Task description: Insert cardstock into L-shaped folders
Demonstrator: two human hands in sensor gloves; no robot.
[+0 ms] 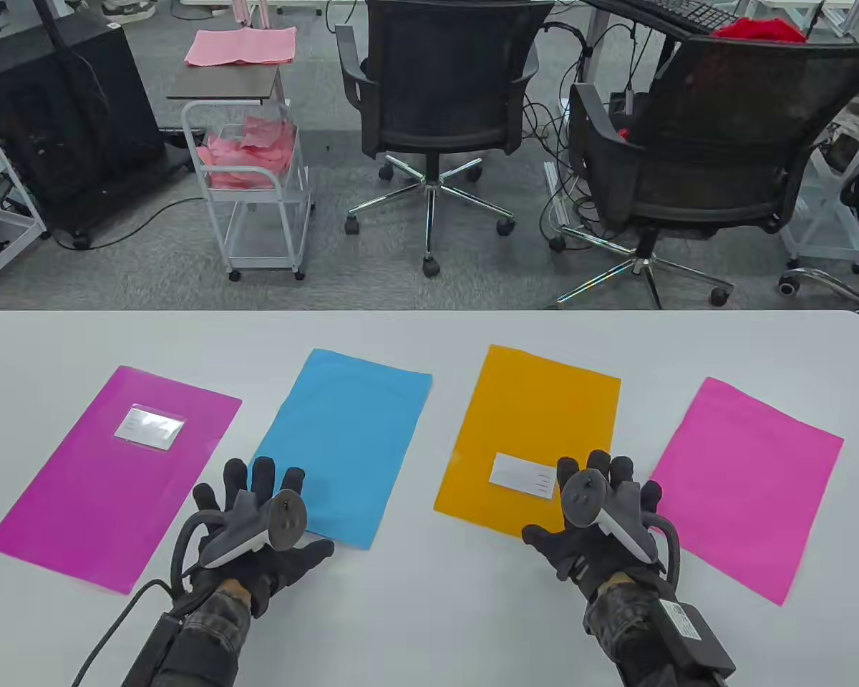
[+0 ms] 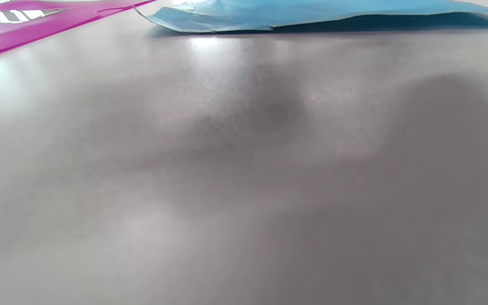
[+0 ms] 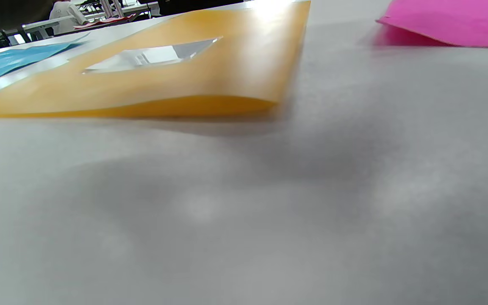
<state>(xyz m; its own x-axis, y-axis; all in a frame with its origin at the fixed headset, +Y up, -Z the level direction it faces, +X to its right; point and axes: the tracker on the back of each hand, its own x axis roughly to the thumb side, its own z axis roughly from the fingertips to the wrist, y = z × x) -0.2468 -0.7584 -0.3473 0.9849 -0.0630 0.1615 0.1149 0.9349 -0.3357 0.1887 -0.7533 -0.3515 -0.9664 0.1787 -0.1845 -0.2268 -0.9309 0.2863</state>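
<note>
left hand [image 1: 258, 529]: flat-ish on the white table [image 1: 429, 630], fingers spread and straight, holding nothing. Fingertips sit right at the near edge of the blue sheet, can't really tell if they touch it.
right hand [image 1: 601, 522]: same deal, fingers straight and relaxed, nothing in it. Fingertips overlap the near right corner of the orange folder, just beside its white label [image 1: 524, 475].
blue sheet [image 1: 347, 444]: flat between the two folders, looks like plain cardstock, no label. From the left wrist view its near edge [image 2: 295, 17] is a bit wavy and lifted off the table.
orange folder [image 1: 533, 429]: right of centre. Right wrist view shows its near edge [image 3: 176, 106] bowed up slightly, with a clear label pocket [image 3: 151, 57] on top.
magenta folder [image 1: 107, 479]: far left, angled, label pocket [image 1: 149, 427] near its far end.
pink sheet [image 1: 748, 486]: far right, no label, apart from the right hand.
behind the table: two black office chairs [image 1: 440, 107], a small white cart [image 1: 258, 193] with pink stuff piled in it and more on top.
</note>
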